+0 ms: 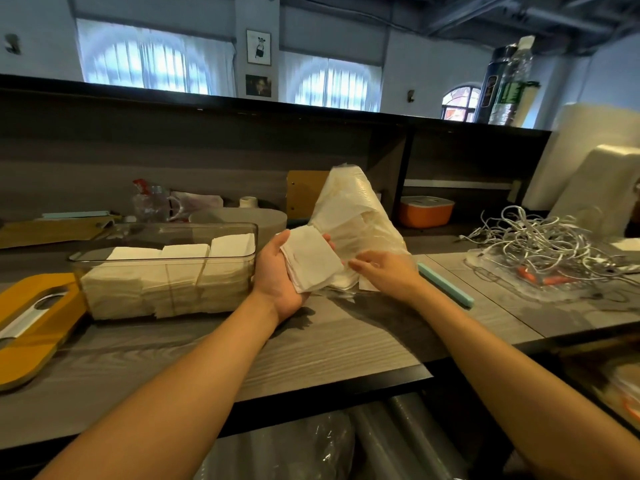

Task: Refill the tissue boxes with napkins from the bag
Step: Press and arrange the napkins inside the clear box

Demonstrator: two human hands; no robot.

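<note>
My left hand [277, 271] is palm-up w/ a small stack of napkins [311, 259] lying across it; thumb on the stack's near-left edge, fingers curled up under the far side, so that grip is closed round the stack. My right hand [381, 268] is just right of the stack, fingers loosely bent & pointing at it, tips near the napkins' right edge; can't tell if they touch. It has nothing in its grip.

Landmark = the clear tissue box [166, 271] on the surface [329, 348]. Box is lidless, long side toward me, w/ 3 napkin piles [180, 268] side by side inside, filling it to about the rim. The held stack is just right of the box's right end, raised off the surface. The plastic bag [353, 223] stands right of the box, directly behind both hands, tall & crumpled, more napkins visible thru it. Left of the box, near the front edge: an orange-yellow lid [34, 327] w/ a white slot insert, lying flat, touching or nearly touching the box's left corner. Behind the box: a grey oval container [242, 216] & a clear jug [152, 202]. Far right of the box, past the bag: a teal strip [446, 285] lying diagonal, then a tangle of white cables [540, 244] on a clear tray. An orange tub [426, 211] sits in the shelf recess behind the bag.
</note>
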